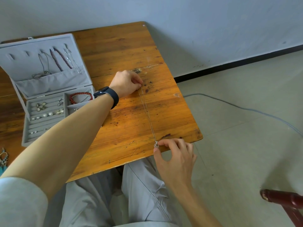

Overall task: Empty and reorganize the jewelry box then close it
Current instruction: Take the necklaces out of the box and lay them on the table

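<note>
Thin silver necklace [147, 112] stretched straight across the wooden table [123, 46], left hand [126, 82] pinching its far end with fingers curled, right hand [175, 154] pinching the round pendant [156, 145] at the near edge — open grey jewelry box [25, 125] lying well apart to the left.

Grey jewelry box [26, 126] open on table [124, 51], lid [24, 68] raised; red bracelet [80, 97] inside. Thin necklace [148, 115] stretched straight; pendant [156, 145] at near edge.
</note>
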